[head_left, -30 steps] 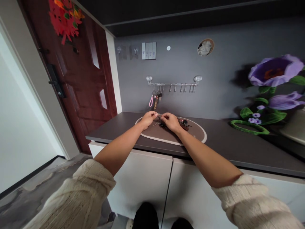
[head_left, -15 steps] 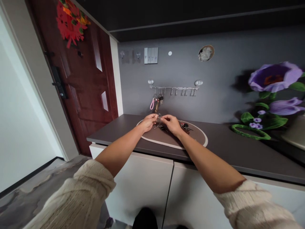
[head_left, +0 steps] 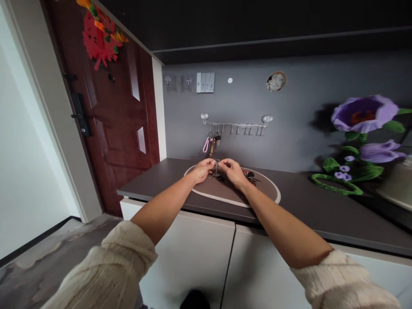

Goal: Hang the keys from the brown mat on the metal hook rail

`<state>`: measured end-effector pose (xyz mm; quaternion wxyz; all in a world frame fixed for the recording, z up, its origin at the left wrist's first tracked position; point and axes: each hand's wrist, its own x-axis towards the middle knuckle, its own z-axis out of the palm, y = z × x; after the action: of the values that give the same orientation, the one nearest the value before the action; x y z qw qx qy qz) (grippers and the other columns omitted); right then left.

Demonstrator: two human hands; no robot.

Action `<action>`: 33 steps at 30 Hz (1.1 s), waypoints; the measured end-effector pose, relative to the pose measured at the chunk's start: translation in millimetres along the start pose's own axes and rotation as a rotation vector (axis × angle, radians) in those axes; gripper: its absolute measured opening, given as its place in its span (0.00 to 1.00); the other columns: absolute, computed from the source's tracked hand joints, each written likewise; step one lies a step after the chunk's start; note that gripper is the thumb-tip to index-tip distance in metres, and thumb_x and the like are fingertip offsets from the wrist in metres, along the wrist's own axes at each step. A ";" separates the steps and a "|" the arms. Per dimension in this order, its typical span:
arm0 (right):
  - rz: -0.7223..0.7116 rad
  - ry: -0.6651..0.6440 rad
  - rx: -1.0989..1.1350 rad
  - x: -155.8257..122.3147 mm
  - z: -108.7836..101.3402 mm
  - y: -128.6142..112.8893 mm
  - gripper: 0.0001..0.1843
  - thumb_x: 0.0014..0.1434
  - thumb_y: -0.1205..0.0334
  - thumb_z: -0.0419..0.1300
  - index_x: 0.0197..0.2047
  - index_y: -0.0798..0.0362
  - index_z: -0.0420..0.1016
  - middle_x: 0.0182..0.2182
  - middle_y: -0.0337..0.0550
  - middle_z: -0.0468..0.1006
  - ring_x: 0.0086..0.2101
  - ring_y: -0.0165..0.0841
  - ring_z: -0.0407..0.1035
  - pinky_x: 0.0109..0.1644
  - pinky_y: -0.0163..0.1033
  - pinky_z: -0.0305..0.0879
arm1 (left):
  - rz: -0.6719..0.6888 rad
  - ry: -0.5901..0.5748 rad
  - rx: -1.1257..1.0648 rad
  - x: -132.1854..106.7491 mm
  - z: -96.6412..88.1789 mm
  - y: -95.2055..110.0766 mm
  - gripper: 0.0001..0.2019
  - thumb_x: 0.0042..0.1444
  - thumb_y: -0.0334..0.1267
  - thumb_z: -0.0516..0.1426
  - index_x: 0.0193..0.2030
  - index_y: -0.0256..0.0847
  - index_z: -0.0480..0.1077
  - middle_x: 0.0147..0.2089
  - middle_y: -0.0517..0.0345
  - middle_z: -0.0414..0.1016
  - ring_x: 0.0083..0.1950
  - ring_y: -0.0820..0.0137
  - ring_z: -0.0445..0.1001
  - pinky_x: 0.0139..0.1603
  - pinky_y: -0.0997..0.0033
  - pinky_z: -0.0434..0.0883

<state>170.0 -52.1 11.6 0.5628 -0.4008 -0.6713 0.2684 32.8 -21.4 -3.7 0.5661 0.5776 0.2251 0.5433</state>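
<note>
Both my hands meet above an oval brown mat [head_left: 262,194] with a cream rim. My left hand [head_left: 202,170] and my right hand [head_left: 232,172] pinch a small metal key ring [head_left: 217,164] between their fingertips. A few dark keys [head_left: 216,176] dangle from the ring just over the mat. To the right of my right hand, a bunch of keys with a red part [head_left: 249,175] lies on the mat. My fingers hide part of the ring.
A chrome hook rail [head_left: 234,125] on the grey wall holds hanging keys with a pink strap [head_left: 206,145]. The mat lies on a dark countertop [head_left: 154,180] above white cabinets. A dark red door [head_left: 111,124] stands to the left, and a large painted flower [head_left: 363,115] covers the wall to the right.
The whole scene sits lower in the picture than before. My hands have drawn closer around the ring, which now stands upright with the keys hanging beneath it.
</note>
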 end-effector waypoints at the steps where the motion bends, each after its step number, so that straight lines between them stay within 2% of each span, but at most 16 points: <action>1: -0.008 0.000 -0.008 0.2 -0.4 0.5 0.11 0.46 0.56 0.56 0.29 0.55 0.67 0.25 0.37 0.69 0.26 0.26 0.61 0.34 0.32 0.59 | 0.001 0.006 0.010 0.2 0.3 -0.5 0.13 0.41 0.42 0.60 0.28 0.37 0.64 0.24 0.64 0.64 0.24 0.80 0.61 0.26 0.78 0.55; 11: -0.216 0.071 -0.257 4.2 -9.5 6.1 0.11 0.51 0.55 0.50 0.29 0.55 0.64 0.29 0.41 0.67 0.33 0.31 0.61 0.42 0.38 0.57 | 0.076 0.118 0.200 -2.2 7.1 -2.9 0.13 0.42 0.42 0.59 0.32 0.35 0.67 0.27 0.60 0.67 0.26 0.79 0.62 0.27 0.77 0.57; 16: -0.237 0.139 -0.308 10.3 -12.3 3.0 0.10 0.51 0.56 0.49 0.28 0.54 0.63 0.29 0.41 0.67 0.34 0.32 0.61 0.41 0.39 0.57 | 0.167 0.254 0.384 -3.3 10.1 -2.6 0.07 0.45 0.37 0.56 0.27 0.35 0.67 0.25 0.61 0.66 0.27 0.77 0.63 0.32 0.75 0.60; 22: -0.138 0.169 -0.239 35.5 -12.9 -5.8 0.08 0.50 0.57 0.50 0.28 0.54 0.63 0.26 0.37 0.67 0.29 0.29 0.61 0.37 0.36 0.58 | 0.124 0.366 0.519 -2.1 11.5 -2.2 0.03 0.47 0.33 0.54 0.26 0.36 0.66 0.22 0.62 0.65 0.25 0.77 0.63 0.29 0.77 0.60; 25: -0.058 0.205 -0.154 54.4 -12.0 -15.6 0.06 0.49 0.60 0.51 0.28 0.54 0.62 0.25 0.37 0.67 0.28 0.28 0.62 0.36 0.36 0.59 | 0.115 0.362 0.541 -2.4 12.4 -1.0 0.04 0.48 0.33 0.53 0.26 0.36 0.66 0.21 0.62 0.65 0.24 0.77 0.62 0.28 0.77 0.60; 29: 0.127 0.245 0.010 78.5 -10.2 -35.4 0.02 0.50 0.64 0.50 0.28 0.53 0.60 0.24 0.36 0.66 0.25 0.26 0.63 0.32 0.34 0.61 | 0.125 0.364 0.549 -0.9 11.5 -3.2 0.04 0.48 0.33 0.52 0.26 0.37 0.66 0.22 0.62 0.66 0.24 0.77 0.63 0.28 0.77 0.60; 33: 0.240 0.262 0.076 100.4 -10.1 -49.0 0.03 0.52 0.67 0.48 0.27 0.53 0.58 0.24 0.36 0.66 0.23 0.24 0.64 0.30 0.34 0.63 | 0.137 0.365 0.539 2.9 9.3 -8.8 0.04 0.48 0.34 0.52 0.26 0.37 0.65 0.23 0.61 0.66 0.25 0.77 0.63 0.29 0.77 0.60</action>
<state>163.7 5.2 107.9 0.6241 -0.4881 -0.5288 0.3042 45.0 -20.4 -8.4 0.3055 0.6137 0.4189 0.5955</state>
